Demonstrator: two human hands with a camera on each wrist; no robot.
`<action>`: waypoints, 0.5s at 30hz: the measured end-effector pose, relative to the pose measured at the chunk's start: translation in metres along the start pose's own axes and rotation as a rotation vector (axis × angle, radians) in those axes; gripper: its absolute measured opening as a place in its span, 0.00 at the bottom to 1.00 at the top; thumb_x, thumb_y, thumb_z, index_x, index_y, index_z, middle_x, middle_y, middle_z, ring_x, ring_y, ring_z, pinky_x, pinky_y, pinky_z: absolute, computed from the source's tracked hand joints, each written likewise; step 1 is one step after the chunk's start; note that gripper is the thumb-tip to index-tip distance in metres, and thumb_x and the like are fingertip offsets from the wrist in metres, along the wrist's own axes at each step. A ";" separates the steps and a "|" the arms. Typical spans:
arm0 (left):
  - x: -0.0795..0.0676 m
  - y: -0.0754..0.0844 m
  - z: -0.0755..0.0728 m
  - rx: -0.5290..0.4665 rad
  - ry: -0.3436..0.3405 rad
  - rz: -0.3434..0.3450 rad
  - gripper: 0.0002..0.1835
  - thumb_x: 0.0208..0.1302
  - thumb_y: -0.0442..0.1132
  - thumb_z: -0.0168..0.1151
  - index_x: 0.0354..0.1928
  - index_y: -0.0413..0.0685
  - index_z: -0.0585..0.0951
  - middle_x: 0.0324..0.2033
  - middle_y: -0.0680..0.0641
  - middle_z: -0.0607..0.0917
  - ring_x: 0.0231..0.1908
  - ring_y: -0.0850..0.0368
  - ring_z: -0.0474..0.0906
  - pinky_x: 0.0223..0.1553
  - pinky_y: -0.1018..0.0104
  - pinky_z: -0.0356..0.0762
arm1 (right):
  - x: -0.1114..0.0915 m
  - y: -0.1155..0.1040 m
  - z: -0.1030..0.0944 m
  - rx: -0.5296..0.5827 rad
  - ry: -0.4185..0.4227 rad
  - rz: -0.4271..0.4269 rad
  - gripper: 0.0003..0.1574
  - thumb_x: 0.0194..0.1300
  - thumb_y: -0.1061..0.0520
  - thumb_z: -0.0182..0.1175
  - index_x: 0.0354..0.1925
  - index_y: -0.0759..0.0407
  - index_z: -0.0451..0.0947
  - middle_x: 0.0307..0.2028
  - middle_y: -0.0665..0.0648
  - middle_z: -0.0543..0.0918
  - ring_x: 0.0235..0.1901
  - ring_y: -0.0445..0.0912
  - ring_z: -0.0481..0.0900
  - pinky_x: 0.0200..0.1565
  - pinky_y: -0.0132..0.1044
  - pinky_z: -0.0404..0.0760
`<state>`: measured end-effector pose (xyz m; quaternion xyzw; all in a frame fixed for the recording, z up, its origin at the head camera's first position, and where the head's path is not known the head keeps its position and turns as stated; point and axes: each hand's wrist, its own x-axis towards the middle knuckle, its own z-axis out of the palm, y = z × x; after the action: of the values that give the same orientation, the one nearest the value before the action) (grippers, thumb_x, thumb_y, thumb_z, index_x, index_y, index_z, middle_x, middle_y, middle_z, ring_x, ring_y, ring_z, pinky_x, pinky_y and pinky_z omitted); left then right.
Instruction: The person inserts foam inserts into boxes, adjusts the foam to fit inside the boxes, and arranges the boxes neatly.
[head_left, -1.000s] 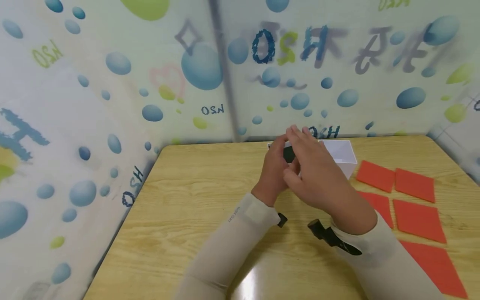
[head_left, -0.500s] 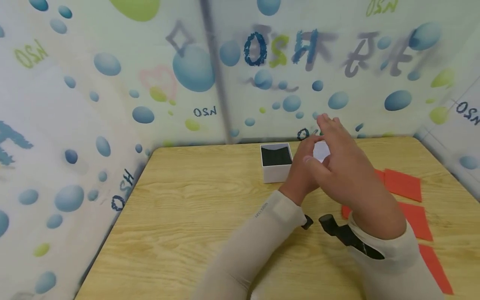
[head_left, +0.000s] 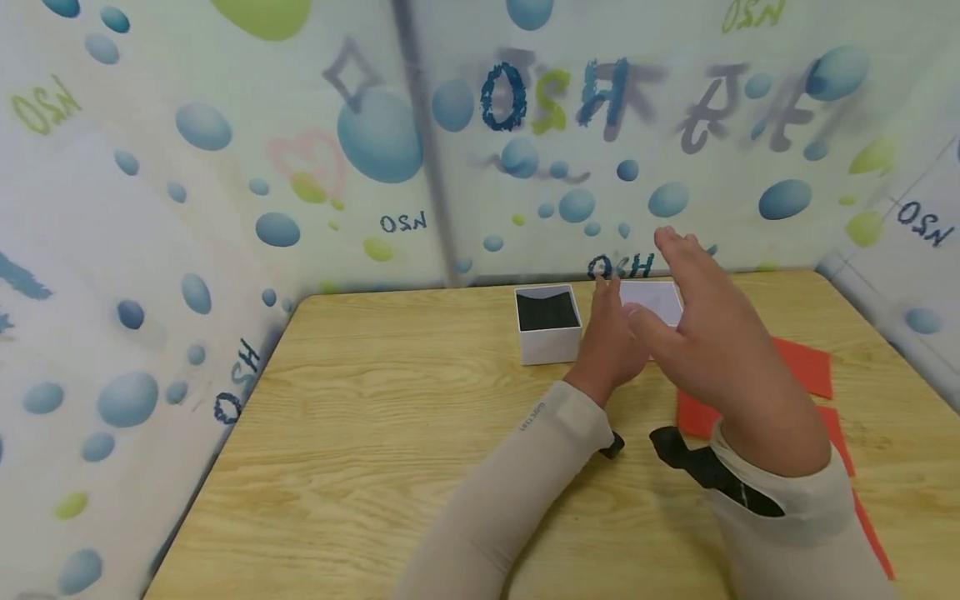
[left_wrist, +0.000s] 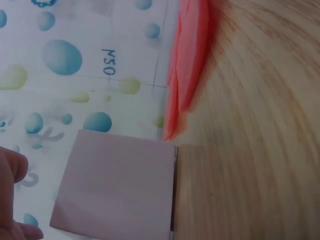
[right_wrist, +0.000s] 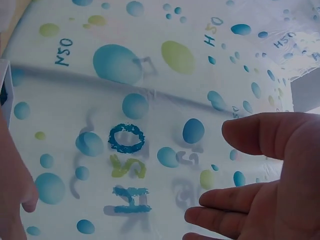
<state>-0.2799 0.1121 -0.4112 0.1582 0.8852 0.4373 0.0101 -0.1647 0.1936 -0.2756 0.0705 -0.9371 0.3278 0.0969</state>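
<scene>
My left hand (head_left: 611, 346) stands between two white boxes at the back of the table, its fingers straight and pointing up. To its left is a square white box (head_left: 550, 346) with a black insert (head_left: 548, 311) inside. Behind and right of it, partly hidden by both hands, lies an open white box (head_left: 651, 298) with a pale inside. My right hand (head_left: 720, 358) is raised in front of the red pieces, palm toward the left, fingers extended and thumb spread. Neither hand holds anything. The left wrist view shows a box's plain side (left_wrist: 117, 185) close to my fingers (left_wrist: 7, 190).
Several flat red pieces (head_left: 802, 364) lie in rows at the right of the wooden table (head_left: 375, 433), some covered by my right arm. A bubble-patterned sheet (head_left: 480, 192) hangs along the table's back and left sides.
Both hands have moved right, away from the box with the black insert, which now shows fully. My right hand has drawn apart from the left. The head view has shifted slightly right.
</scene>
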 end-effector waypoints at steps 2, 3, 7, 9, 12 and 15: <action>0.000 -0.003 0.001 -0.047 -0.011 -0.040 0.43 0.78 0.54 0.59 0.86 0.59 0.51 0.85 0.55 0.46 0.84 0.53 0.46 0.78 0.48 0.59 | 0.000 0.004 0.000 -0.018 -0.018 0.017 0.53 0.79 0.44 0.55 0.87 0.52 0.39 0.86 0.54 0.42 0.85 0.56 0.34 0.76 0.74 0.46; 0.000 -0.004 0.001 -0.064 -0.016 -0.053 0.42 0.78 0.55 0.58 0.86 0.61 0.50 0.85 0.55 0.45 0.84 0.53 0.47 0.78 0.48 0.58 | 0.000 0.007 -0.001 -0.029 -0.024 0.027 0.53 0.79 0.43 0.56 0.87 0.52 0.39 0.86 0.55 0.42 0.85 0.57 0.35 0.76 0.74 0.46; 0.001 -0.008 0.004 -0.100 -0.043 -0.074 0.40 0.80 0.58 0.53 0.86 0.61 0.50 0.86 0.55 0.46 0.84 0.54 0.47 0.79 0.47 0.57 | -0.001 0.019 -0.006 -0.074 -0.043 0.067 0.56 0.79 0.42 0.57 0.86 0.53 0.37 0.86 0.61 0.40 0.84 0.62 0.35 0.75 0.76 0.47; 0.002 -0.009 0.006 -0.104 -0.051 -0.074 0.39 0.81 0.58 0.51 0.86 0.60 0.50 0.86 0.54 0.47 0.83 0.54 0.48 0.79 0.49 0.57 | -0.002 0.025 -0.011 -0.090 -0.049 0.075 0.56 0.79 0.42 0.57 0.86 0.55 0.36 0.86 0.62 0.39 0.84 0.63 0.34 0.75 0.76 0.46; 0.003 -0.012 0.008 -0.096 -0.062 -0.080 0.37 0.83 0.56 0.49 0.86 0.59 0.51 0.85 0.53 0.49 0.83 0.55 0.51 0.80 0.52 0.56 | -0.004 0.032 -0.018 -0.108 -0.059 0.076 0.56 0.79 0.42 0.57 0.86 0.56 0.36 0.85 0.63 0.39 0.84 0.65 0.35 0.75 0.76 0.46; 0.004 -0.013 0.010 -0.083 -0.070 -0.087 0.36 0.83 0.55 0.49 0.85 0.59 0.51 0.85 0.54 0.50 0.83 0.57 0.51 0.80 0.55 0.56 | -0.008 0.039 -0.023 -0.117 -0.066 0.071 0.56 0.79 0.42 0.57 0.86 0.57 0.37 0.85 0.65 0.40 0.83 0.67 0.37 0.74 0.77 0.47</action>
<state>-0.2854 0.1130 -0.4270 0.1343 0.8714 0.4671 0.0665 -0.1617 0.2385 -0.2831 0.0419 -0.9593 0.2731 0.0581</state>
